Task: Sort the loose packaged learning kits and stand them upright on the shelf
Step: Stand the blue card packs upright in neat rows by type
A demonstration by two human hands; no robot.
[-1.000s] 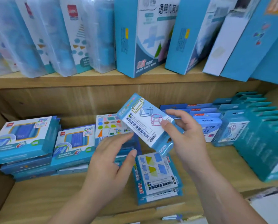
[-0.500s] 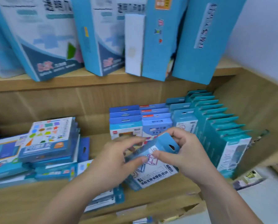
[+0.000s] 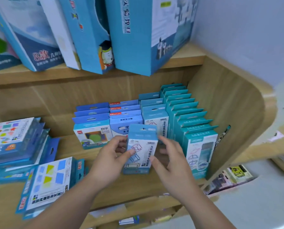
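Observation:
A light-blue packaged learning kit (image 3: 142, 146) with cube outlines on its front stands upright on the wooden shelf (image 3: 138, 187), in front of the standing rows. My left hand (image 3: 108, 162) pinches its left edge, thumb on the front. My right hand (image 3: 171, 164) is at its right side with fingers spread and relaxed; only the thumb tip touches the box's lower right edge. Loose kits lie flat on the left: a stack with coloured shapes (image 3: 14, 139) and a pile with blue and yellow shapes (image 3: 49, 180).
Upright rows fill the back of the shelf: blue boxes (image 3: 91, 128) and a long teal row (image 3: 187, 119) against the curved right side wall (image 3: 228, 121). Large blue boxes (image 3: 129, 35) lean on the upper shelf. Small items lie below at the right (image 3: 233, 176).
The kit went from tilted in both hands to upright on the shelf at the front of the rows. My right hand has loosened its hold. The view swung right.

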